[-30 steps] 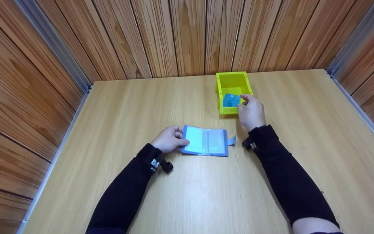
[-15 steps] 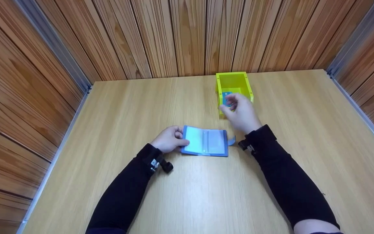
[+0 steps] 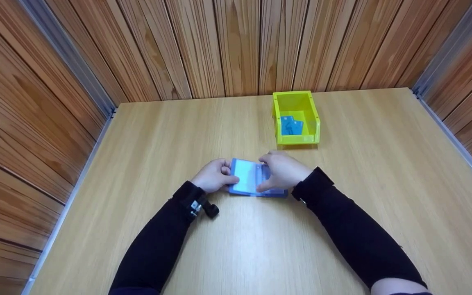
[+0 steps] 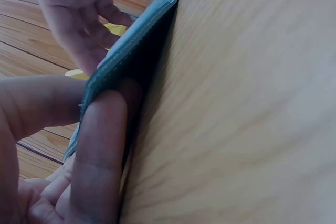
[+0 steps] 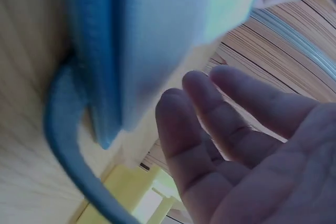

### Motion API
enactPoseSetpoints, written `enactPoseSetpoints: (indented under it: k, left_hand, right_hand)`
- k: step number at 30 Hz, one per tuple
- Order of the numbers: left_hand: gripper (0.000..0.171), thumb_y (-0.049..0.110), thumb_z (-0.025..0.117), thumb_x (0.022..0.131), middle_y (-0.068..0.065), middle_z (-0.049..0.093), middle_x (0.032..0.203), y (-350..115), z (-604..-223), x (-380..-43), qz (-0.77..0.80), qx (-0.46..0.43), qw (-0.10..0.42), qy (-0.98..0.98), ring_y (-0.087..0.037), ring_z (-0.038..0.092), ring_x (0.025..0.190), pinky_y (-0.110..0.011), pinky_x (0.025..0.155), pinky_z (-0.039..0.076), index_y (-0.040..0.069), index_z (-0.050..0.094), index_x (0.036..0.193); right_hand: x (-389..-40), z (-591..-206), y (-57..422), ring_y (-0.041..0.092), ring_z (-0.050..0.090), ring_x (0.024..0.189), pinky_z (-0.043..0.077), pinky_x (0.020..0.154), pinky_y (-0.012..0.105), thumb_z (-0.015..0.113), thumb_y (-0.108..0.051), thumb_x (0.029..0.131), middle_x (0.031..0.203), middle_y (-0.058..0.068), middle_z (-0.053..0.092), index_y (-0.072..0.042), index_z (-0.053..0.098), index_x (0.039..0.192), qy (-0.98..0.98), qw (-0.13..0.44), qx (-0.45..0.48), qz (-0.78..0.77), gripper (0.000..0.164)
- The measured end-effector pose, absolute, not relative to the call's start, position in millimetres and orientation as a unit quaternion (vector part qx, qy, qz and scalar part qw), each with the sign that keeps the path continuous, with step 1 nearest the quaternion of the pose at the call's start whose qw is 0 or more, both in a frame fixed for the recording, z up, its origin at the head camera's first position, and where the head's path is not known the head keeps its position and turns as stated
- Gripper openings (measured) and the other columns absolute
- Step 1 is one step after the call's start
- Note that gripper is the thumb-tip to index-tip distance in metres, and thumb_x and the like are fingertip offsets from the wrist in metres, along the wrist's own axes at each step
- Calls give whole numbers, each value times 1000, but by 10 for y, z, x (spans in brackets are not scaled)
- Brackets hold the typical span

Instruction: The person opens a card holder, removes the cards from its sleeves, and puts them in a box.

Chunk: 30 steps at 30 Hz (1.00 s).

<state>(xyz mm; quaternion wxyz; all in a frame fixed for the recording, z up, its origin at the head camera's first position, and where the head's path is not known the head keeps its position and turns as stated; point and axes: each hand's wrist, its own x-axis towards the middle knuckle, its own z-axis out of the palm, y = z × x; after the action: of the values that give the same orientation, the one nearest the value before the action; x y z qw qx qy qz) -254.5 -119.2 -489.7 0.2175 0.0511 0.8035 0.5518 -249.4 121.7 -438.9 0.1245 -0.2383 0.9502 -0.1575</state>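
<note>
A blue card holder (image 3: 245,174) lies spread out on the table, with clear plastic sleeves inside. My left hand (image 3: 212,176) pinches its left edge, thumb on top; fingers (image 4: 100,145) bend behind the cover in the left wrist view. Over the right half is my right hand (image 3: 287,170), thumb and fingers parted around the sleeves. From the right wrist, its fingers (image 5: 181,129) look loosely bent beside the translucent sleeves (image 5: 163,35), with nothing between them. The blue closing strap (image 5: 65,129) curves out from the cover there; in the head view the right hand hides it.
Behind the holder, to the right, stands a yellow bin (image 3: 298,140) with blue cards (image 3: 291,126) at its front. Wooden plank walls (image 3: 236,49) border the table (image 3: 236,254) at the back and sides.
My right hand has come from the yellow bin, down and left to the card holder. Overlapping cards now show in the bin. My left hand has kept its grip in place.
</note>
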Motion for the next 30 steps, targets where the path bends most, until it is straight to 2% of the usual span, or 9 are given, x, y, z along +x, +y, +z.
enactPoseSetpoints:
  k: [4, 9, 17, 26, 30]
  left_hand:
    - [36, 9, 77, 83, 0, 62, 84, -1189, -4891, -2555, 547, 49, 218, 807, -15, 64, 76, -29, 63, 59, 4, 54, 111]
    - [39, 7, 76, 83, 1, 62, 84, -1186, -4887, -2561, 554, 46, 227, 800, -15, 65, 77, -29, 63, 59, 3, 53, 114]
    - [40, 9, 77, 84, -1, 62, 86, -1187, -4890, -2555, 548, 45, 224, 805, -16, 64, 78, -30, 64, 59, 3, 53, 115]
    - [37, 6, 76, 83, -1, 62, 84, -1188, -4900, -2552, 556, 48, 221, 800, -16, 65, 75, -31, 63, 60, 3, 53, 112]
    - [37, 7, 76, 83, -1, 61, 84, -1190, -4897, -2545, 554, 49, 220, 802, -15, 64, 75, -30, 63, 59, 3, 53, 112]
  right_hand:
    - [-2483, -4441, 1214, 32, 50, 120, 44, 106, 44, 86, -59, 63, 130, 19, 56, 0, 55, 135, 957, 111, -239, -125, 98]
    - [-2502, -4480, 1241, 30, 51, 112, 46, 101, 42, 85, -64, 60, 122, 16, 57, 0, 57, 132, 964, 104, -223, -98, 100]
    - [-2541, -4492, 1262, 31, 49, 118, 43, 106, 45, 85, -64, 60, 129, 17, 52, -3, 56, 134, 966, 133, -194, -106, 101]
    - [-2540, -4473, 1242, 27, 44, 108, 44, 97, 41, 88, -59, 60, 122, 11, 50, -8, 56, 132, 966, 127, -183, -128, 94]
    - [-2539, -4466, 1246, 26, 46, 107, 45, 98, 42, 87, -59, 61, 121, 10, 51, -7, 55, 133, 967, 133, -175, -132, 94]
